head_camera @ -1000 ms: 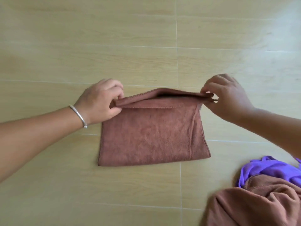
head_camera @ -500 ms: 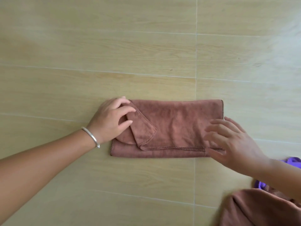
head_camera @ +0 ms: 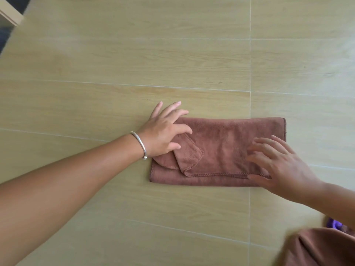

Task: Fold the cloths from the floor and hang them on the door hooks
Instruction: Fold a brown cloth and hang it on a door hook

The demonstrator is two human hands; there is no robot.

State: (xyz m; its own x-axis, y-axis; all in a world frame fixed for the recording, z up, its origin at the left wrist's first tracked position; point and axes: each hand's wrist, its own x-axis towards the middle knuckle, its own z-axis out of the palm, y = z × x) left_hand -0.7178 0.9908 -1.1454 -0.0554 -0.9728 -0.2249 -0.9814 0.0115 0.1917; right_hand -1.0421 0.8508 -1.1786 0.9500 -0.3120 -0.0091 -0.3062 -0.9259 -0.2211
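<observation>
Brown terry cloth (head_camera: 226,148), folded into a long strip, lies flat on tan wood-look tile floor (head_camera: 134,64). Left hand (head_camera: 163,133) rests on its left end, fingers spread straight. Right hand (head_camera: 282,166) over right end, fingers splayed, blurred; contact unclear. Second brown cloth (head_camera: 322,248) bunched at lower right.

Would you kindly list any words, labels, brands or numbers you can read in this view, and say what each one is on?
There is no readable text in this view.
Brown cloth: plain, with no tag or print showing.
Bracelet on the left wrist: no legible engraving.
Floor: wood-grain tiles only, without marks.
Crumpled brown cloth at the lower right: blurred, with no lettering to make out.
</observation>
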